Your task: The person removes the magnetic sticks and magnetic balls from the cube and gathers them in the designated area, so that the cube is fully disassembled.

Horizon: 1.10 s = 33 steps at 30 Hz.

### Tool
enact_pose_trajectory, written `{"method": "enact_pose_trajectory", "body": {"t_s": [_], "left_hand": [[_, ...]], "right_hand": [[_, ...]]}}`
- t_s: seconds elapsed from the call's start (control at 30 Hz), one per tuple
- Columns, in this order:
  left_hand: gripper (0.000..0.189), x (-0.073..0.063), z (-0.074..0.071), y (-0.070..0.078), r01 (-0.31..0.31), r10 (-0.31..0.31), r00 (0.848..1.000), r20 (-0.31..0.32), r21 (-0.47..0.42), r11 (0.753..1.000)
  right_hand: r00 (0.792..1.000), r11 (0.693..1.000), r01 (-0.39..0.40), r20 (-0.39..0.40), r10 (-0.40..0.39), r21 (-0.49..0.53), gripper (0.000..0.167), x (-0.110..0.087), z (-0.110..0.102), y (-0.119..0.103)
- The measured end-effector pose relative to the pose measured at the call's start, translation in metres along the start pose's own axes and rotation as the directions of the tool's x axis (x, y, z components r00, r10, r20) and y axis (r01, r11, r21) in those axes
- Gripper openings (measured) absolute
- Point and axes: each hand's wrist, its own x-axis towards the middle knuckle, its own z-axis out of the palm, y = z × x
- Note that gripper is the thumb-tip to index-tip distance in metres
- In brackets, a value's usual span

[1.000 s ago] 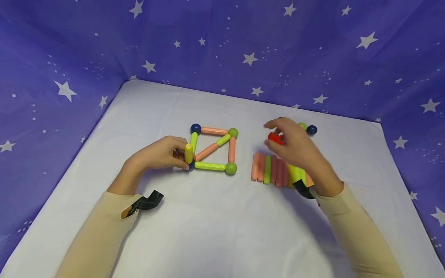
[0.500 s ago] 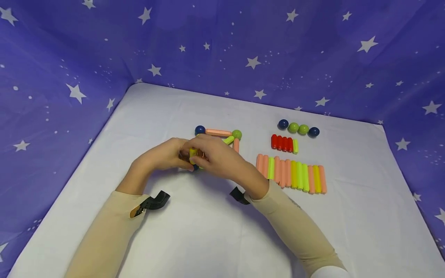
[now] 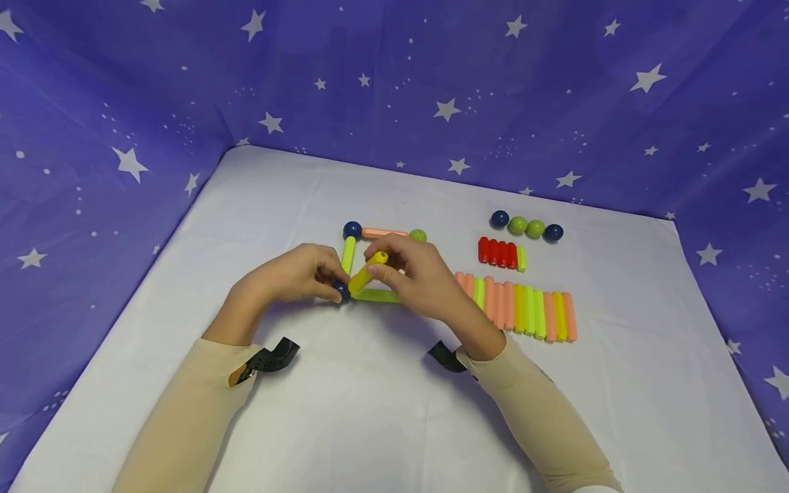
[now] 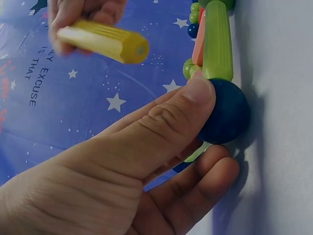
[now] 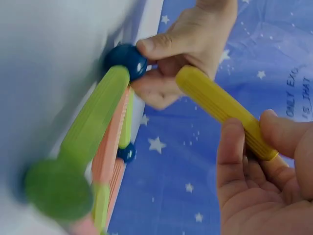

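Observation:
My left hand (image 3: 296, 275) pinches a dark blue ball (image 4: 227, 112) between thumb and fingers, at the near left corner of a flat square of rods and balls. My right hand (image 3: 422, 277) grips a yellow ribbed rod (image 5: 220, 105) by one end. In the right wrist view the rod's free end points toward my left hand, apart from the ball. A light green rod (image 4: 217, 44) joins the held ball to a green ball (image 5: 58, 188). The far side of the square has another blue ball (image 3: 353, 230) and a pink rod (image 3: 383, 233). My right hand hides part of the square in the head view.
To the right lies a row of pink, green and yellow rods (image 3: 530, 311). Behind it are short red rods (image 3: 498, 253) with one short green rod (image 3: 521, 259), then a line of blue and green balls (image 3: 518, 225). A starry purple cloth (image 3: 394, 82) walls the white table.
My right hand has come left from above the short red rods and taken hold of the yellow rod. That rod, upright on the ball before, is now tilted and off it. My left hand stays put.

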Motion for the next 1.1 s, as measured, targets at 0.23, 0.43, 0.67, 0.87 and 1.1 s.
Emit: {"method": "enact_pose_trajectory", "body": {"t_s": [0.23,0.43,0.67,0.87,1.1], "left_hand": [[0.026,0.001,-0.003,0.002,0.025,-0.026,1.0,0.016,0.028,0.999],[0.025,0.002,-0.004,0.001,0.03,-0.031,0.999,0.028,0.022,0.999],[0.026,0.001,-0.003,-0.001,0.031,-0.032,0.999,0.031,0.031,0.999],[0.026,-0.001,-0.002,-0.001,0.03,-0.031,0.999,0.021,0.042,0.999],[0.025,-0.003,-0.001,-0.002,0.041,-0.041,0.999,0.008,0.026,0.999]], "right_hand": [[0.978,0.99,-0.124,-0.163,0.132,0.059,0.019,-0.041,-0.046,0.018],[0.923,0.963,-0.243,-0.334,0.192,-0.118,0.017,-0.088,-0.09,0.046],[0.767,0.785,-0.55,-0.545,0.34,-0.285,0.014,-0.142,-0.136,0.082],[0.597,0.569,-0.771,-0.637,0.488,-0.287,0.025,-0.184,-0.167,0.109],[0.585,0.489,-0.811,-0.43,0.688,-0.321,0.033,-0.198,-0.172,0.127]]}}
